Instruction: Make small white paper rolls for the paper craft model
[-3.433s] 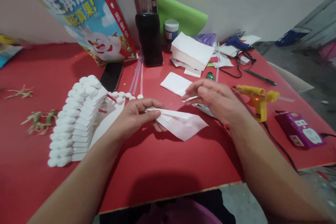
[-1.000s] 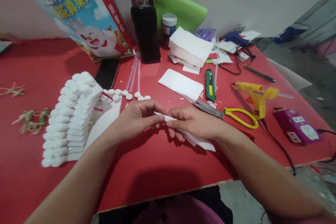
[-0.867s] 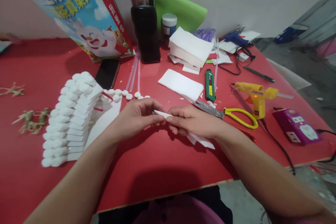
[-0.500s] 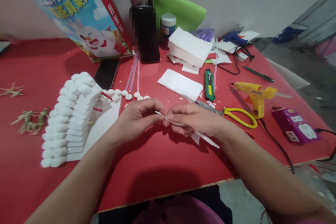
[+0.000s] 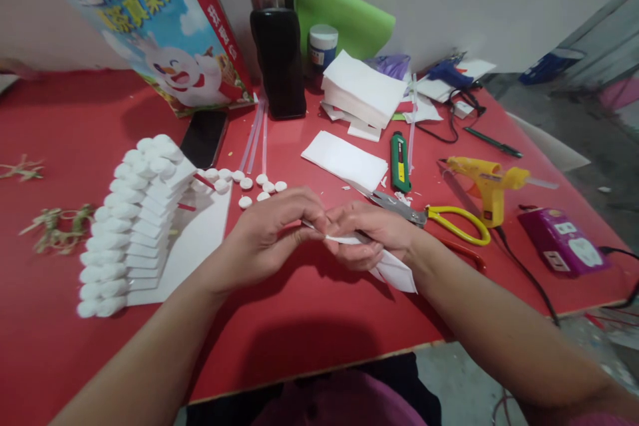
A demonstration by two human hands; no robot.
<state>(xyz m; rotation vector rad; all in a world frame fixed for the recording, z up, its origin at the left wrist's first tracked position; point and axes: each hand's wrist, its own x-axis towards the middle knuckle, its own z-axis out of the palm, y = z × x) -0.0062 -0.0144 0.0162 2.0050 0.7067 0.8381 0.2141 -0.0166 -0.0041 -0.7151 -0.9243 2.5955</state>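
Note:
A strip of white paper runs between my two hands above the red table. My left hand pinches its left end between thumb and fingers. My right hand is closed around the middle, and the folded tail sticks out below the palm toward the right. The fingertips of both hands meet, so the pinched part is mostly hidden. Just beyond the hands lie several small white round pieces and a folded white paper stack. To the left, a stepped white model with rows of white rounded pieces stands on a white sheet.
Yellow-and-red-handled scissors or shears, a green cutter, a yellow glue gun and a purple power socket lie to the right. Behind are a phone, clear glue sticks, a dark bottle and a printed box.
My hands have drawn closer together, fingertips now touching over the paper. The paper's tail has turned so more of its face shows. The view has shifted slightly.

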